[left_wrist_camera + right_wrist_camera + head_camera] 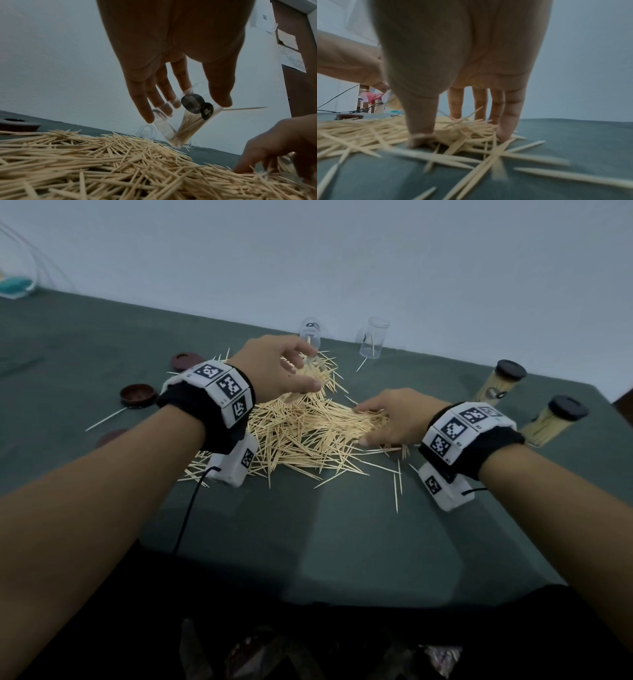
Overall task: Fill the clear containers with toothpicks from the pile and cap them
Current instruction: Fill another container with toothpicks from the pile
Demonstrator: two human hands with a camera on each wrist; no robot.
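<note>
Fingers straight and spread, the right hand presses its tips into the toothpick pile on the green cloth surface, gripping nothing. At 11 o'clock above the pile, the left hand pinches a clear container; only the left wrist view shows it tilted and partly filled. Two capped containers lean at 2 o'clock, an empty one stands at 12, brown caps at 9.

A green cloth covers the table against a pale wall.
</note>
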